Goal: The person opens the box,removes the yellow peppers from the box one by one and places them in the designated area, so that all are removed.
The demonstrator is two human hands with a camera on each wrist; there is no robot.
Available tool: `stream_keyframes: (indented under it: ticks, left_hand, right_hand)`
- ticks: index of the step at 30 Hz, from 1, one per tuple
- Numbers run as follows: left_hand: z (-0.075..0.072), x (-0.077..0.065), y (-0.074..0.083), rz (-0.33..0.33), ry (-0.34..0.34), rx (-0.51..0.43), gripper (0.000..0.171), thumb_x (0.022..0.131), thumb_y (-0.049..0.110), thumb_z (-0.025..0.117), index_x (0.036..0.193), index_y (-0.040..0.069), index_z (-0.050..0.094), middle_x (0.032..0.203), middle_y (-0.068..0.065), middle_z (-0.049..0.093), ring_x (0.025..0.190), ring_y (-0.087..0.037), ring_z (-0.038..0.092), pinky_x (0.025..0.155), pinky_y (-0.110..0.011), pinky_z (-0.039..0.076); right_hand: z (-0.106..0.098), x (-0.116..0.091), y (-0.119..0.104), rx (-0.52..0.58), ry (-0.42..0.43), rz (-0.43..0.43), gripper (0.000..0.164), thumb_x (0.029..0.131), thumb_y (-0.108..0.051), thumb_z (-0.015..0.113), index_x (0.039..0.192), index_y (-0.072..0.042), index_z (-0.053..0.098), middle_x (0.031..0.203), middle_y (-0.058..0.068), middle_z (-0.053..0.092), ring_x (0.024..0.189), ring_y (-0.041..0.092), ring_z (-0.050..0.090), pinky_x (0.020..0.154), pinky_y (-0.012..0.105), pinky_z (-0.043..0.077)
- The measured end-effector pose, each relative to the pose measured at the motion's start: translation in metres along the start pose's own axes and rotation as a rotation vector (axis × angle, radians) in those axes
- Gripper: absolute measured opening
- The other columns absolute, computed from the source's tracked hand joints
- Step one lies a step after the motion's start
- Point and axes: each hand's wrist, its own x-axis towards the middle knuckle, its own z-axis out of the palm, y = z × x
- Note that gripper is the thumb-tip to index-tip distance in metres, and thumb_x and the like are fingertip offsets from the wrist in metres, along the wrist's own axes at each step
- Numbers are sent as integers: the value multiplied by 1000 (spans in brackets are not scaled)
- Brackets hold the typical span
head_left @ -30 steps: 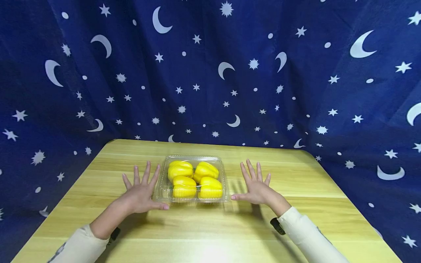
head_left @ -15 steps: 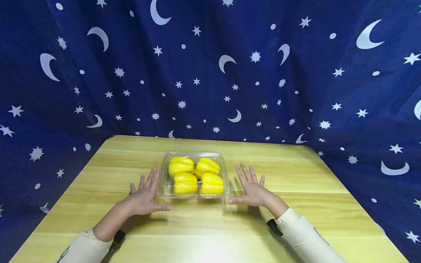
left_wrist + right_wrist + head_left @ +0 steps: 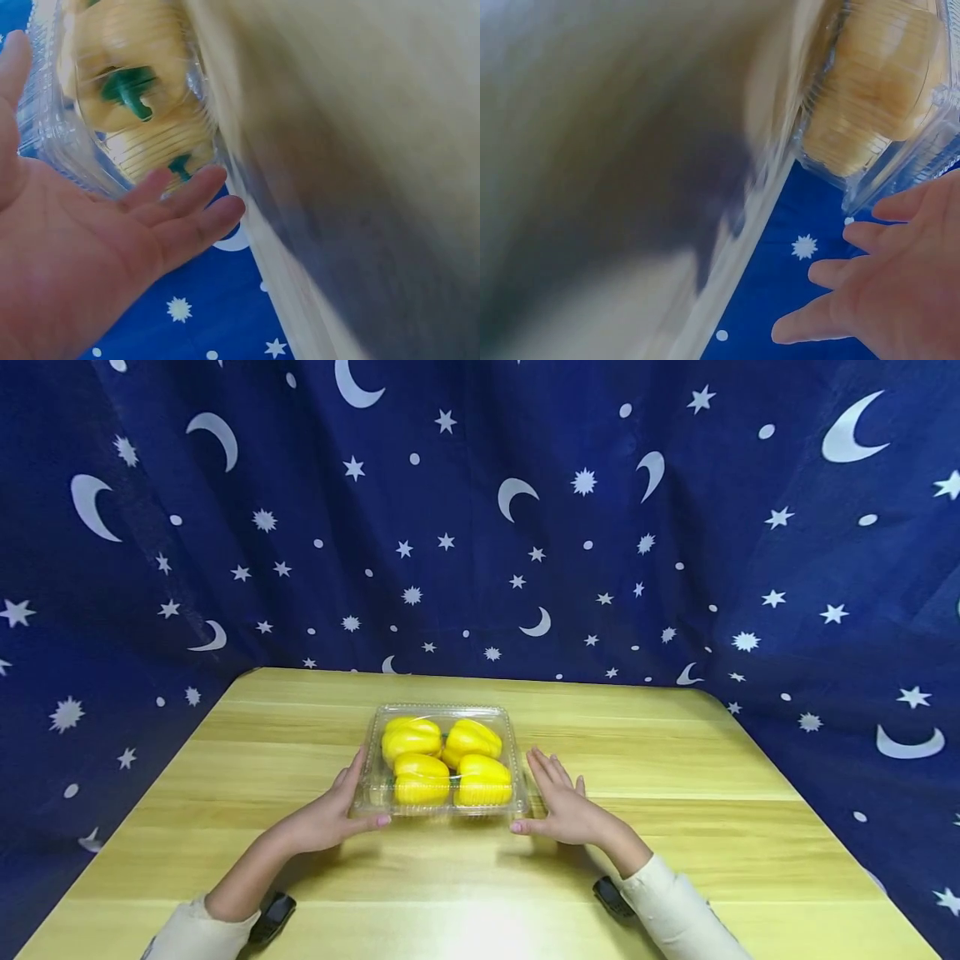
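Note:
A clear plastic clamshell box stands on the table, its lid down over several yellow bell peppers. Green stems show through the plastic in the left wrist view. My left hand is at the box's left side, fingers straight and thumb by the near left corner. On the opposite side, my right hand has its fingers extended along the box, thumb pointing at the near right corner. The right wrist view shows a small gap between the right fingers and the box. Whether the left fingertips touch it, I cannot tell.
The light wooden table has rounded far corners. Behind it and along its sides hangs a dark blue curtain printed with white moons and stars. Each wrist wears a black device, such as the left one.
Both hands have moved inward, closer to the box, and their spread fingers have drawn together. The box stays in place; the head view has tilted slightly.

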Motion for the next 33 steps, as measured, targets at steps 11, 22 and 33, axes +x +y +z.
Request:
stream_keyframes:
  ticks: [11, 22, 33]
  left_hand:
    - [2, 1, -5, 32, 30, 2, 104, 82, 41, 64, 145, 4, -10, 138, -29, 16, 116, -44, 39, 95, -52, 38]
    - [-7, 2, -13, 95, -41, -194, 87, 91, 26, 55, 146, 10, -11, 76, -7, 45, 61, -10, 46, 54, -25, 45]
    - [-11, 2, -22, 124, -177, -384, 82, 95, 15, 46, 144, 15, -20, 87, -14, 43, 67, -13, 49, 60, -30, 50]
  right_hand:
    - [1, -4, -3, 19, 42, -57, 84, 83, -47, 60, 144, -2, 23, 148, 19, 21, 135, 42, 19, 101, 70, 3]
    - [0, -4, -8, 5, 27, -52, 78, 87, -45, 56, 142, 0, 26, 147, 20, 25, 135, 40, 21, 104, 67, 6]
    - [1, 2, -4, 7, -26, -58, 80, 87, -46, 55, 143, 1, 22, 146, 21, 25, 135, 39, 22, 103, 67, 2]
